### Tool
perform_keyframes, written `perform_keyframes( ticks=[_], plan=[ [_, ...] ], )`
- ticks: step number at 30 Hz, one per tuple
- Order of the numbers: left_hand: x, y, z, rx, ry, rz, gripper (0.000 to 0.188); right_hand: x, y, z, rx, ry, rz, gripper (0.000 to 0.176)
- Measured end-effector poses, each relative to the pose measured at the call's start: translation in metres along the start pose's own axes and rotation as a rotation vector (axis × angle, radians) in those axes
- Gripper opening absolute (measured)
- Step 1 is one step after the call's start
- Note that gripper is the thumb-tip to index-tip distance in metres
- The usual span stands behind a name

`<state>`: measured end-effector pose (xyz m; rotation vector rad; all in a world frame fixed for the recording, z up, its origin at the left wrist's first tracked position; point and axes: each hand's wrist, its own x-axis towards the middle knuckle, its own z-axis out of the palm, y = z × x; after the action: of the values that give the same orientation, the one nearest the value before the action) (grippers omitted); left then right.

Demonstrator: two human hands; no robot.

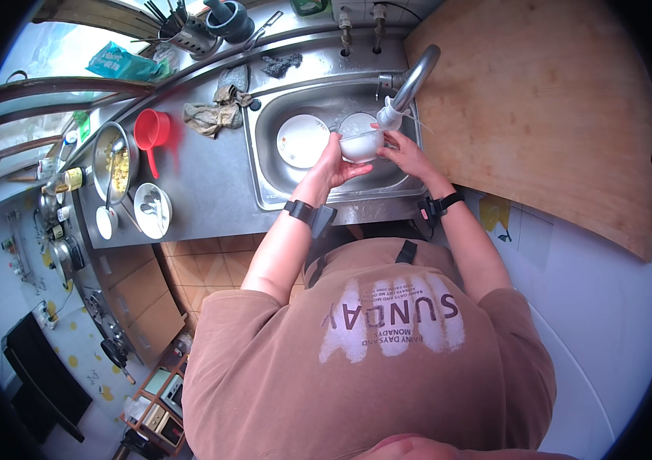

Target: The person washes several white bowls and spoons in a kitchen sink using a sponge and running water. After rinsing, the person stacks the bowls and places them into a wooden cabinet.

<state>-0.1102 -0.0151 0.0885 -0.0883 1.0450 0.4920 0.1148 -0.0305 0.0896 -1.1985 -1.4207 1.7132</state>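
Both of my hands hold a white bowl (361, 146) over the steel sink (265, 167), close under the faucet head (389, 117). My left hand (338, 164) supports its near left side, with the thumb up along the wall. On the right side my right hand (403, 152) grips the rim, fingers partly behind the bowl. A white plate (302, 141) with a small floral pattern lies in the basin, left of the bowl. What lies under the bowl is partly hidden.
On the left counter are a red ladle (152, 129), a metal basin (110, 172) of yellow food pieces, and a white bowl with spoons (152, 210). Wrung cloths (214, 115) lie beside the sink. A large wooden board (538, 103) stands close on the right.
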Motion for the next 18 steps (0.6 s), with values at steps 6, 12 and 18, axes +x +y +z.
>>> perform_keyframes(
  ticks=[6,12,18],
  plan=[
    [0.023,0.010,0.000,-0.301,-0.250,-0.284,0.081,0.012,-0.012,-0.014,0.111,0.089,0.168,0.056],
    [0.010,-0.015,0.004,-0.431,-0.245,-0.097,0.059,0.005,-0.009,-0.006,0.148,0.044,0.121,0.057],
    [-0.041,-0.029,-0.050,-0.810,-0.245,-0.267,0.058,0.018,0.009,0.019,-0.192,0.017,0.080,0.046]
  ],
)
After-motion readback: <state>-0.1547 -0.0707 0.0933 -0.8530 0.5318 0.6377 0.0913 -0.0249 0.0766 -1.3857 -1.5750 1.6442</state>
